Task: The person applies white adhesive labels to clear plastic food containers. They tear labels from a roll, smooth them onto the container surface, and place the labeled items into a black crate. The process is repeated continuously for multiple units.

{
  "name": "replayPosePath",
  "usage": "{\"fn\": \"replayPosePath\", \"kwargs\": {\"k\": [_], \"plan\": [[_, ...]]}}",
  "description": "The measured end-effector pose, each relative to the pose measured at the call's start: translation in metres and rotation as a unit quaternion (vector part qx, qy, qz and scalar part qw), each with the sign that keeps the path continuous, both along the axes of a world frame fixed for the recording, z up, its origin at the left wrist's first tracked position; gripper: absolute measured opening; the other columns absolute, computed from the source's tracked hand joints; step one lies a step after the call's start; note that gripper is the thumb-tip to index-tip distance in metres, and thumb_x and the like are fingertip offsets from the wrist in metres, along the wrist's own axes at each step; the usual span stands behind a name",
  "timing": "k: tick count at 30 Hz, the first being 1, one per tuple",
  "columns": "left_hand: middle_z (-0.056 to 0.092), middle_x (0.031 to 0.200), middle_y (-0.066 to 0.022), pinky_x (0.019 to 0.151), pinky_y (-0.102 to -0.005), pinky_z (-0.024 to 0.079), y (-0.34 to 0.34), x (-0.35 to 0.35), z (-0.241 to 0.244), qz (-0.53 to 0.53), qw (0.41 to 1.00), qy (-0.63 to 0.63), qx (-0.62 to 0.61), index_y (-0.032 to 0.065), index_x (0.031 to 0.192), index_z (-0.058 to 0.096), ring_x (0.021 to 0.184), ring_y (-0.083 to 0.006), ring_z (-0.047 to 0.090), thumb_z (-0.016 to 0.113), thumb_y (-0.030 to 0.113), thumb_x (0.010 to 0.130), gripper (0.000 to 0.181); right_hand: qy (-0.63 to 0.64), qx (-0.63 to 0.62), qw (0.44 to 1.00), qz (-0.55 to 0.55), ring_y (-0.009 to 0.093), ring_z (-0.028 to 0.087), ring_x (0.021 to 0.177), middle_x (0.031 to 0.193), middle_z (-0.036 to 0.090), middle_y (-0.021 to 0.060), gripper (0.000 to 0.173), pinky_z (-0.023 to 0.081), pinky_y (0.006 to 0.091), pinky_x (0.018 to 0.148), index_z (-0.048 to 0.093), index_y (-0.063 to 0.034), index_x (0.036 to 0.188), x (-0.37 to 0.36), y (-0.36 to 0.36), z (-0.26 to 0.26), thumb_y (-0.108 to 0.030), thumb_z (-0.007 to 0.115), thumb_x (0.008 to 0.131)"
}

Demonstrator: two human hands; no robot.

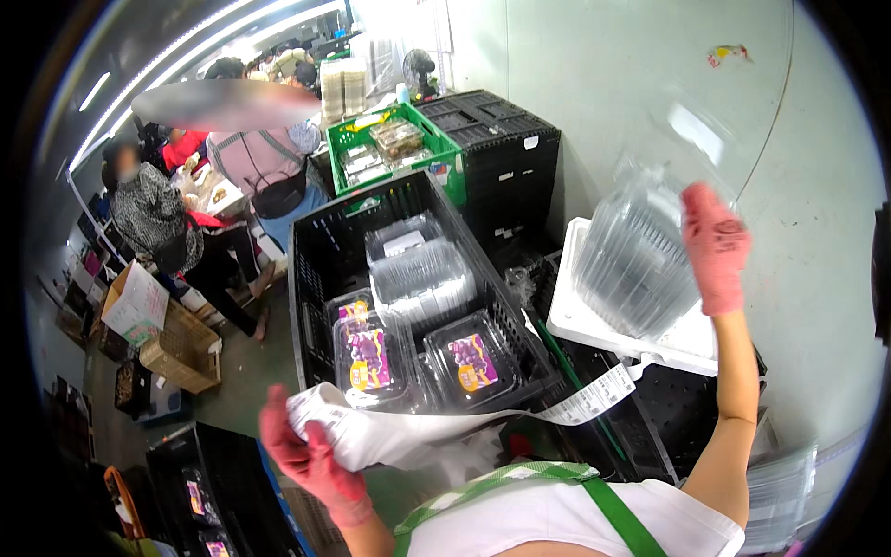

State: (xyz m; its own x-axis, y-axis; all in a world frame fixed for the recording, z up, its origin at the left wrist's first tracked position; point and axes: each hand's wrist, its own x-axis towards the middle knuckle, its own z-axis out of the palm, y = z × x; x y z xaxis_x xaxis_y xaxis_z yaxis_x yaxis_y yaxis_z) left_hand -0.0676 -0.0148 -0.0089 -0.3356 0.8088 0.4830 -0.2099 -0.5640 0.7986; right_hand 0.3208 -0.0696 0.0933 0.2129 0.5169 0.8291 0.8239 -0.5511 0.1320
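Note:
My left hand, in a pink glove, is closed around a roll of printed labels. From it a long label strip runs right towards a white foam box lid. At the right, my gloved right hand is raised at the edge of a transparent plastic container, blurred, above a nested stack of clear clamshell containers that rests on the foam lid. Before me a black plastic crate holds a stack of clear containers and several clamshells with purple grape-picture labels.
Behind the crate stand a green crate of packed containers and black folding crates. People work at the upper left. A cardboard box and brown crate are on the floor. A wall bounds the right.

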Motion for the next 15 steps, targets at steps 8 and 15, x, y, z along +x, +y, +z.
{"fn": "replayPosePath", "kwargs": {"k": [8,15], "plan": [[0.051,0.1,-0.0181,0.075,-0.0286,0.043,-0.037,-0.043,-0.056,-0.306,0.916,-0.212,-0.151,0.0023,0.084,0.052,0.091,-0.0221,0.05,0.07,0.009,0.058,0.033,0.115,-0.141,0.983,0.037,0.028,0.055,0.074,0.083,0.057,0.0112,0.014,0.043,0.0389,0.061,0.053,-0.0127,0.091,0.045,0.028,-0.057,-0.019,0.046,0.08],[0.056,0.073,-0.014,0.061,-0.0322,0.048,-0.048,-0.022,-0.035,-0.28,0.907,-0.246,-0.197,0.0041,0.074,0.049,0.066,-0.0214,0.055,0.074,0.015,0.059,0.031,0.254,-0.123,0.81,0.514,0.027,0.052,0.078,0.087,0.055,0.0119,0.022,0.042,0.0366,0.07,0.05,-0.0064,0.095,-0.099,0.177,-0.15,-0.006,0.047,0.073]]}}
